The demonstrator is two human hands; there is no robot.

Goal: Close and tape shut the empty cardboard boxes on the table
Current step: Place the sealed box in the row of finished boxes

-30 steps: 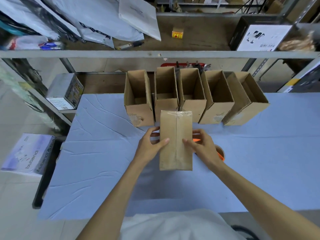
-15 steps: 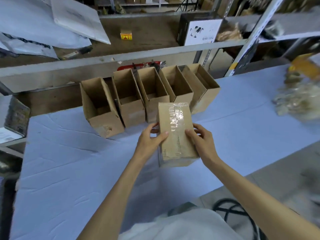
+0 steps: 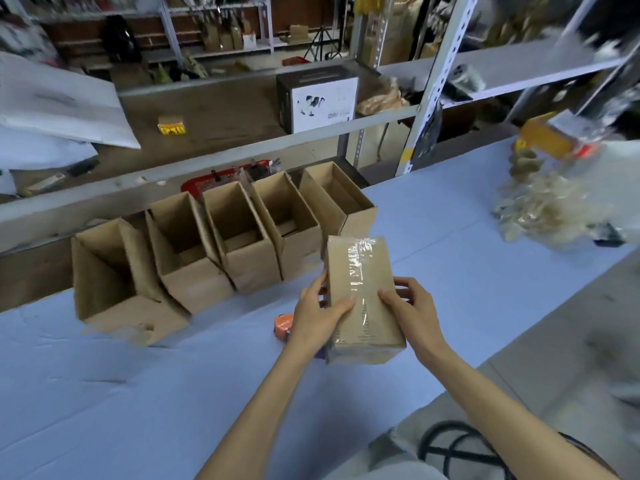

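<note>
Hands hold a taped box (image 3: 363,292) in the middle of the frame, over the blue table (image 3: 138,393). The left hand (image 3: 317,317) grips its left side with the thumb on top. The right hand (image 3: 412,306) grips its right side the same way. Shiny clear tape runs down the lid. Five open boxes (image 3: 242,237) stand in a row at the middle left. An orange tape roll (image 3: 283,328) peeks out just left of the left hand.

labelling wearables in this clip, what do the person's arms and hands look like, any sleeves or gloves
Both forearms are bare right to the frame edge, with no sleeves showing. The left hand and right hand have no gloves, and no watch, bracelet or ring can be made out. A pale garment shows at the bottom edge between the arms.
</note>
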